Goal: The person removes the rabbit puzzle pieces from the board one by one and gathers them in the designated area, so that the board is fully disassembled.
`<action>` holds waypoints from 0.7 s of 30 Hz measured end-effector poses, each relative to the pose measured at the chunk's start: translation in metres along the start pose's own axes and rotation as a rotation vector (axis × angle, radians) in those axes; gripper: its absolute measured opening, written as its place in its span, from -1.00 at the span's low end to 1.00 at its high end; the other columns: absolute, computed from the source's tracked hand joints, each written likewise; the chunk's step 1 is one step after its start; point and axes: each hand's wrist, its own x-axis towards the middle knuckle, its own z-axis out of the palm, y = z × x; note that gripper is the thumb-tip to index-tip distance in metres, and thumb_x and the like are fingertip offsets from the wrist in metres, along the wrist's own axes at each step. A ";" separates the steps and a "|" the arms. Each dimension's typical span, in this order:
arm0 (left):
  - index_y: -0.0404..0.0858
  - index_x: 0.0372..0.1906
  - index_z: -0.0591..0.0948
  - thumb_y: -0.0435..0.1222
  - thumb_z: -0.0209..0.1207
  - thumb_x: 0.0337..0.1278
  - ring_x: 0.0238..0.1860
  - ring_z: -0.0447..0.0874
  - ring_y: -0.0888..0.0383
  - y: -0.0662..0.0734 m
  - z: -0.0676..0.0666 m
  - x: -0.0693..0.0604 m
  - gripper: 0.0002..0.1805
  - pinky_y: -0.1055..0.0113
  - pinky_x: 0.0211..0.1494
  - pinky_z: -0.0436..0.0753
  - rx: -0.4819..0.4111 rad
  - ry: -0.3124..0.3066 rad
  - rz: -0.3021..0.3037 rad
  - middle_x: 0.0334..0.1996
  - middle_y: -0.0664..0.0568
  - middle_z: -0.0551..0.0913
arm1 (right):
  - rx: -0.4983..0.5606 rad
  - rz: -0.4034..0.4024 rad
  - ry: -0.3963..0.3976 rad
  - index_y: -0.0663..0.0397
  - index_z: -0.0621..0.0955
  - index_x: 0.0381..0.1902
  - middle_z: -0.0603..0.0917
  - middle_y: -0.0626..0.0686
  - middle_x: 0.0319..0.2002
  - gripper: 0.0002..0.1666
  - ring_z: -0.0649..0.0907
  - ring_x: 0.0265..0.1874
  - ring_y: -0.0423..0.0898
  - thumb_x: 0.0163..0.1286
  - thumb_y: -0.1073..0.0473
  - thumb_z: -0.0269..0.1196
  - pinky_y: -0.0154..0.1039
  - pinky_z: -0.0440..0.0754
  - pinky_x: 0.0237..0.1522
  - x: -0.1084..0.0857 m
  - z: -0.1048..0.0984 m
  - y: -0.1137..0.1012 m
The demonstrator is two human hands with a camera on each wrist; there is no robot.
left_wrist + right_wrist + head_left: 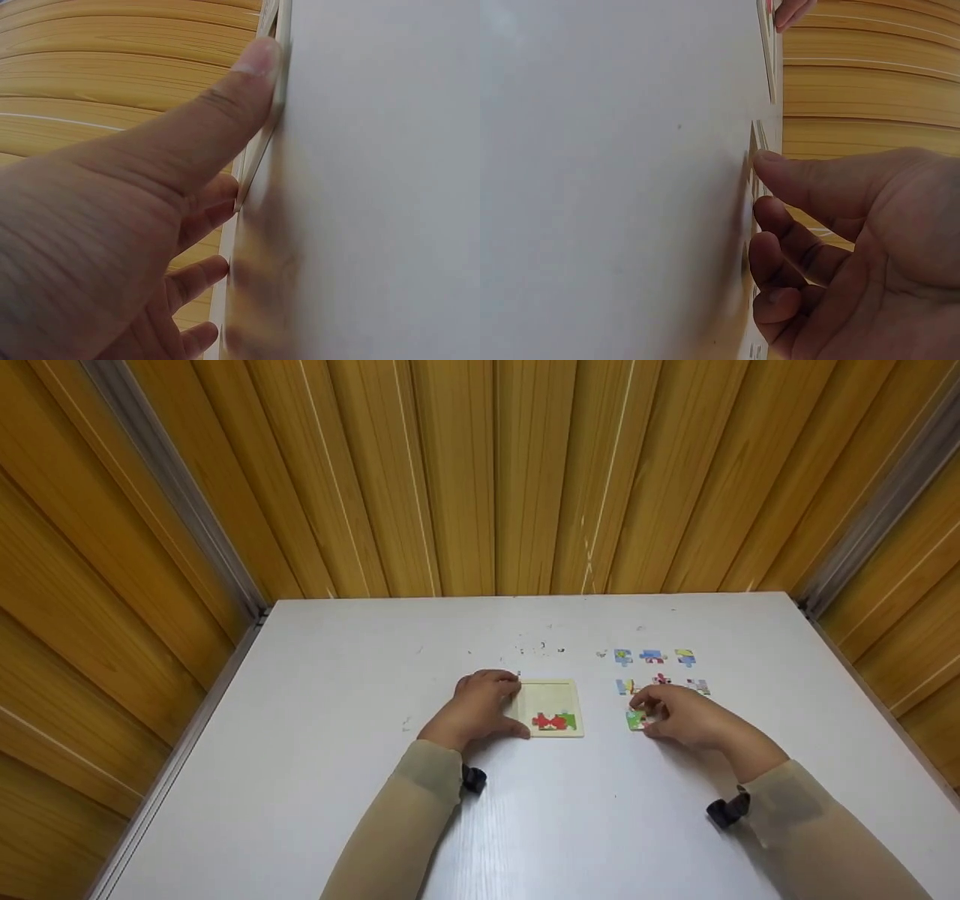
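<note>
A square wooden puzzle tray (547, 695) lies on the white table, with red and green jigsaw pieces (555, 722) fitted along its lower right side. My left hand (480, 706) grips the tray by its left side, thumb at the near corner and fingers at the far one. In the left wrist view the thumb (240, 90) presses against the tray's edge. To the right of the tray, my right hand (686, 718) pinches a green puzzle piece (635, 721) at table level between thumb and fingers. The right wrist view shows that piece edge-on at the thumb tip (769, 159).
Several loose puzzle pieces lie in rows beyond my right hand, among them a blue and yellow one (685, 657) and a blue and red one (652, 656). Small dark marks (543, 646) dot the table behind the tray. Wood-patterned panels (480, 472) stand along the back and sides.
</note>
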 end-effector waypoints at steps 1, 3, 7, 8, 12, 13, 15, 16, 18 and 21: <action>-0.12 0.58 0.64 0.11 0.72 0.08 0.76 0.36 -0.03 0.000 0.000 0.000 -0.03 -0.10 0.86 0.25 -0.001 -0.001 0.000 0.65 0.06 0.55 | -0.002 0.000 0.001 0.12 0.71 0.30 0.72 0.15 0.09 -0.53 0.62 0.03 0.04 0.48 0.29 0.52 -0.04 0.61 0.13 0.000 0.000 0.000; -0.12 0.58 0.65 0.11 0.72 0.08 0.75 0.36 -0.02 0.000 -0.001 0.000 -0.04 -0.10 0.86 0.25 0.001 -0.001 0.000 0.65 0.06 0.55 | -0.005 0.000 0.001 0.13 0.71 0.30 0.72 0.16 0.10 -0.52 0.61 0.03 0.04 0.47 0.30 0.52 -0.04 0.61 0.12 0.000 0.000 -0.001; -0.11 0.58 0.64 0.12 0.71 0.09 0.75 0.36 -0.01 -0.001 -0.001 0.000 -0.04 -0.09 0.86 0.25 0.004 -0.002 0.003 0.65 0.07 0.55 | -0.005 0.001 0.002 0.14 0.68 0.36 0.70 0.20 0.14 -0.44 0.60 0.02 0.05 0.45 0.30 0.54 -0.06 0.60 0.09 0.000 -0.002 -0.002; -0.11 0.58 0.64 0.12 0.71 0.09 0.75 0.36 -0.01 -0.001 -0.001 0.000 -0.04 -0.09 0.86 0.25 0.003 -0.002 0.004 0.65 0.07 0.55 | -0.006 0.001 0.002 0.14 0.67 0.38 0.69 0.21 0.16 -0.42 0.60 0.02 0.06 0.45 0.30 0.54 -0.05 0.60 0.08 -0.001 -0.002 -0.002; -0.11 0.58 0.64 0.12 0.71 0.09 0.75 0.36 0.00 -0.001 -0.001 0.000 -0.03 -0.09 0.86 0.25 -0.002 -0.005 0.008 0.65 0.07 0.55 | -0.010 0.017 0.006 0.10 0.64 0.44 0.67 0.24 0.21 -0.36 0.59 0.05 0.11 0.45 0.27 0.55 -0.02 0.59 0.09 -0.001 -0.005 -0.004; -0.11 0.58 0.65 0.11 0.72 0.08 0.75 0.36 -0.01 -0.001 -0.001 0.000 -0.04 -0.09 0.86 0.25 -0.003 -0.003 0.010 0.65 0.06 0.55 | -0.014 0.021 0.006 0.09 0.64 0.45 0.67 0.24 0.23 -0.35 0.59 0.06 0.11 0.45 0.26 0.55 -0.03 0.60 0.09 -0.001 -0.006 -0.005; -0.12 0.57 0.65 0.11 0.71 0.09 0.75 0.36 -0.01 0.000 -0.001 0.000 -0.05 -0.10 0.86 0.26 -0.002 -0.003 0.014 0.65 0.06 0.55 | -0.010 0.025 0.007 0.06 0.63 0.47 0.67 0.22 0.24 -0.34 0.59 0.06 0.10 0.46 0.23 0.55 -0.05 0.61 0.05 -0.001 -0.007 -0.008; -0.12 0.56 0.65 0.11 0.72 0.09 0.75 0.37 -0.01 0.000 -0.001 0.001 -0.05 -0.10 0.85 0.26 -0.003 -0.001 0.017 0.64 0.06 0.55 | -0.001 0.019 0.009 0.05 0.63 0.48 0.68 0.21 0.23 -0.33 0.60 0.04 0.09 0.46 0.22 0.55 -0.07 0.61 0.03 -0.001 -0.008 -0.009; -0.13 0.56 0.66 0.10 0.72 0.09 0.75 0.37 -0.02 0.000 -0.001 0.001 -0.06 -0.12 0.85 0.26 -0.005 0.002 0.021 0.65 0.06 0.56 | 0.023 -0.004 0.013 0.07 0.62 0.49 0.68 0.21 0.22 -0.31 0.61 -0.01 0.05 0.46 0.19 0.55 -0.12 0.61 -0.04 -0.001 -0.008 -0.012; -0.14 0.56 0.66 0.10 0.72 0.09 0.75 0.37 -0.02 0.000 -0.001 0.002 -0.06 -0.13 0.85 0.26 -0.008 0.005 0.021 0.64 0.06 0.56 | 0.065 -0.038 0.011 0.12 0.61 0.50 0.69 0.22 0.20 -0.30 0.61 -0.06 0.00 0.47 0.17 0.55 -0.15 0.60 -0.08 0.000 -0.007 -0.020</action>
